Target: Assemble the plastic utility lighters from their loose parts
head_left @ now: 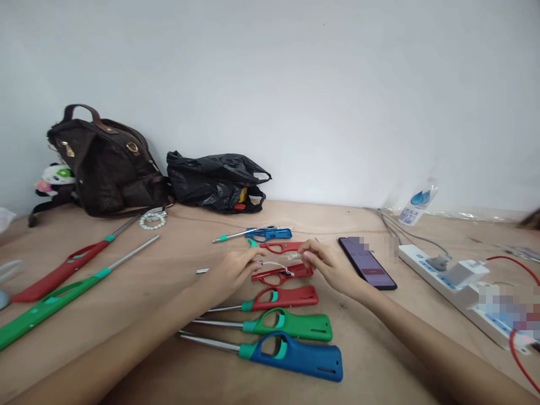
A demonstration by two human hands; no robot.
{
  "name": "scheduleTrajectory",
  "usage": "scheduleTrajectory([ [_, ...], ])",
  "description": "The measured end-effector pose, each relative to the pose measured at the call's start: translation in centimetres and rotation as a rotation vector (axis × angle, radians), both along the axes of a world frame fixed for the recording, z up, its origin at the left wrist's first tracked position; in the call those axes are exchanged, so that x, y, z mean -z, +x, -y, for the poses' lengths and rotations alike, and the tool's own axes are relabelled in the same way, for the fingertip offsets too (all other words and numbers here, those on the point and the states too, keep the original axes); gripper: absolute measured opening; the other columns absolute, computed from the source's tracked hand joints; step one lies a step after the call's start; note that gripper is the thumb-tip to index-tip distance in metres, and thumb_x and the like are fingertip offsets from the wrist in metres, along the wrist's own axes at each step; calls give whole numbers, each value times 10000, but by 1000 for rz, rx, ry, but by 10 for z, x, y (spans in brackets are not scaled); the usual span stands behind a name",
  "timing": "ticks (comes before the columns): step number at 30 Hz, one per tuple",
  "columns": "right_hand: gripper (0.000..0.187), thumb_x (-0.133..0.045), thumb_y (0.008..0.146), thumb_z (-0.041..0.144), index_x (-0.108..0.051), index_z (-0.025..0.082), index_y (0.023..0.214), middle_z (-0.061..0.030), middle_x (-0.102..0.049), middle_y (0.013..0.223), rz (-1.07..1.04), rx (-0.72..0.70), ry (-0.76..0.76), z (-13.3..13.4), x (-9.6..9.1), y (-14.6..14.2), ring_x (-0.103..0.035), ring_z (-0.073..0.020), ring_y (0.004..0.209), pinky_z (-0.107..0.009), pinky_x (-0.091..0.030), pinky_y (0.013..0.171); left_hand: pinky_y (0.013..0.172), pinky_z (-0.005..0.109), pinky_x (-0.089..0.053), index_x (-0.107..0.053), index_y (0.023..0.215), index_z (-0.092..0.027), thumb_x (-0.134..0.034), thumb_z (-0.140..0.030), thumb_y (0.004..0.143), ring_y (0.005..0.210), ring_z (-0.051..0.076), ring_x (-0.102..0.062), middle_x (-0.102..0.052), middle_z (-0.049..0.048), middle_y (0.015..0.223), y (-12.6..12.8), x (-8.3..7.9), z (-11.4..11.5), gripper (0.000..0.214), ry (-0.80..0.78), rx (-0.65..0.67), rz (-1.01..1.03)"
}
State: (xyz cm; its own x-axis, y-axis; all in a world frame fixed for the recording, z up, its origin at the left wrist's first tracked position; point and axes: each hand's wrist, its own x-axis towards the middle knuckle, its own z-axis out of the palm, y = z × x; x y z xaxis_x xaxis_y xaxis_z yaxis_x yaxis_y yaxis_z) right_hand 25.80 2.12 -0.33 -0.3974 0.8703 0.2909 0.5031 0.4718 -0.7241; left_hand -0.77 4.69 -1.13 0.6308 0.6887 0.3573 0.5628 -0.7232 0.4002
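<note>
Head view shows both hands meeting over an open red lighter shell mid-table, just beyond three finished lighters. The left hand pinches a thin white wire, and the right hand pinches its small clear piece. The step looks like fitting this insert, and seating it calls for fine alignment with the shell.
</note>
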Motion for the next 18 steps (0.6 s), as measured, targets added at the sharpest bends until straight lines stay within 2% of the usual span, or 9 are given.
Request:
scheduleTrajectory([
  [2, 259, -328, 990, 326, -478, 210, 814, -12, -542, 749, 56, 57, 66, -5, 3, 0, -502, -158, 690, -285, -427, 661, 731, 271, -456, -558, 1057, -200, -405, -205, 936, 834, 188, -623, -666, 22, 917, 0, 0, 2, 194, -66, 13, 0],
  [5, 222, -315, 995, 319, -453, 220, 852, -28, -567, 816, 152, 112, 91, -10, 13, -2, -527, -177, 752, -304, -439, 707, 727, 270, -441, -530, 953, -193, -387, -207, 932, 817, 180, -596, -634, 16, 887, 1, 0, 3, 145, -126, 39, 14],
  [8, 151, -351, 990, 307, -452, 222, 914, -51, -590, 900, 235, 101, 109, -10, 22, -3, -553, -194, 828, -325, -446, 765, 725, 273, -435, -517, 942, -194, -413, -222, 927, 799, 178, -574, -616, 10, 869, 1, -1, 3, 109, -169, 52, 31],
  [13, 73, -432, 954, 251, -466, 209, 905, -83, -583, 971, 374, 69, 255, -9, 29, 0, -535, -226, 926, -366, -438, 833, 737, 282, -433, -533, 908, -185, -471, -246, 913, 799, 184, -568, -613, 17, 865, 2, -1, 1, 87, -201, 83, 19],
  [18, 71, -471, 924, 207, -499, 203, 859, -67, -583, 909, 445, 44, 248, -5, 34, -3, -536, -212, 853, -347, -453, 771, 755, 295, -444, -556, 864, -180, -504, -217, 888, 843, 204, -583, -629, 29, 865, 1, 4, 1, 68, -190, 59, -42],
])
